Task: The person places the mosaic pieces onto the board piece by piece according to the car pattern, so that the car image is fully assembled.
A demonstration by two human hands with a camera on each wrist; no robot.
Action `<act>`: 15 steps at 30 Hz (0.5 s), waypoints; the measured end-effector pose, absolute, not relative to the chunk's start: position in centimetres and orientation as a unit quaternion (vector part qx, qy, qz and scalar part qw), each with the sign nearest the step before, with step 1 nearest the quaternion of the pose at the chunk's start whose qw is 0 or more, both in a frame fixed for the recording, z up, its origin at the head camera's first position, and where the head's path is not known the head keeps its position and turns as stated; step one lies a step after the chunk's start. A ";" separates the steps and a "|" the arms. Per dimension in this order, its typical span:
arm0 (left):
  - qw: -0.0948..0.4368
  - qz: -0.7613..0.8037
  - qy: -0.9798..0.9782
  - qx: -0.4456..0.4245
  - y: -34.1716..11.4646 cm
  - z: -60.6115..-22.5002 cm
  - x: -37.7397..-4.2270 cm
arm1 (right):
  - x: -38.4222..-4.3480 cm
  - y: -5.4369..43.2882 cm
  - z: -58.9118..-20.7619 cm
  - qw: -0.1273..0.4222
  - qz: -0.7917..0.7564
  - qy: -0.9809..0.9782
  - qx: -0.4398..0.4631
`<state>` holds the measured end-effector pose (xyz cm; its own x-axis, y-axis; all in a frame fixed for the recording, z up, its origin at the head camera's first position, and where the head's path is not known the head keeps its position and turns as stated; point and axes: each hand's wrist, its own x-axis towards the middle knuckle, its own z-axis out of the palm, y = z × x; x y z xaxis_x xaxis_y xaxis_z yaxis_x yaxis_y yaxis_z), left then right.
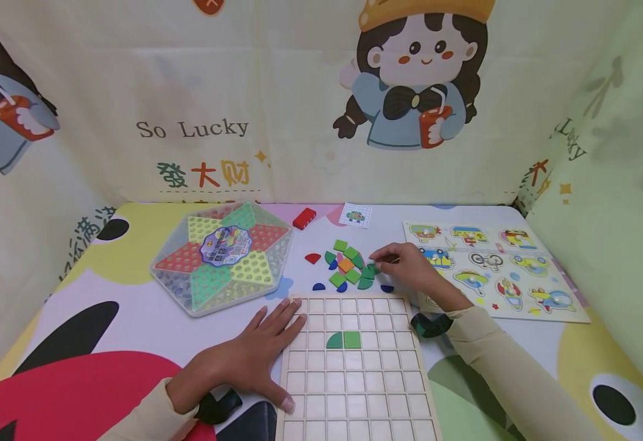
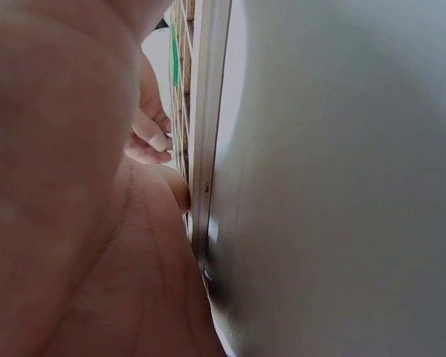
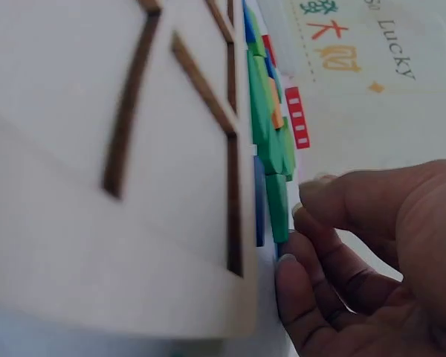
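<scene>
My left hand (image 1: 258,349) lies with spread fingers along the left edge of a wooden grid board (image 1: 354,384). In the left wrist view its palm (image 2: 134,275) fills much of the picture beside the board's edge. On the board, a green quarter-circle piece (image 1: 335,341) sits left of a green square piece (image 1: 351,340). Beyond the board, my right hand (image 1: 409,269) reaches the right side of a loose group of pieces. Its bent fingertips are close by a green piece (image 3: 278,208), with thumb and forefinger slightly apart in the head view.
Loose pieces include an orange square (image 1: 346,265), a red quarter-circle (image 1: 313,258) and blue half-circles (image 1: 318,286). A hexagonal marble game board (image 1: 175,288) stands left, a vehicle puzzle board (image 1: 558,312) right. Behind lie a red block (image 1: 304,218) and a pattern card (image 1: 356,215).
</scene>
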<state>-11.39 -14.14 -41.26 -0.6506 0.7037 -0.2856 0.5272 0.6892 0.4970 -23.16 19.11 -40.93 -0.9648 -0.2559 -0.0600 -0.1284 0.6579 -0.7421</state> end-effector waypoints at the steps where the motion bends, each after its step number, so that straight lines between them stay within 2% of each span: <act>1: 0.234 0.190 0.888 0.348 -14.2 -41.3 -11.4 | -23.2 19.1 -41.0 0.081 -0.399 0.907 -0.106; 15: 0.233 0.190 0.887 0.350 -14.2 -41.3 -11.5 | -23.6 19.4 -41.1 0.117 -0.362 0.907 -0.180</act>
